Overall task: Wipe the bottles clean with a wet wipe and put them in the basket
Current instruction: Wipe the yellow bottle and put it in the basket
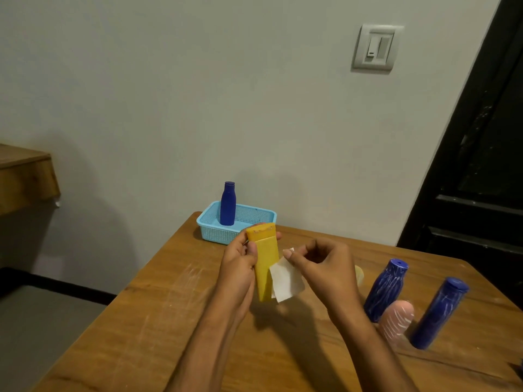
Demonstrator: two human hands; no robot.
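Yellow bottle [265, 267], white wipe [287, 282], light-blue basket [223, 234], white-streaked blue bottles [385, 290].

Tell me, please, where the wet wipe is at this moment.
In the head view the wet wipe hangs from the right hand, just right of the yellow bottle held upright in the left hand, above the table.

Dim warm light, soft shadows; edges bowed (wide-angle), slight blur

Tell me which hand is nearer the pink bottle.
Right. The right hand, holding the wipe, is just left of the pink bottle; the left hand grips the yellow bottle, farther left.
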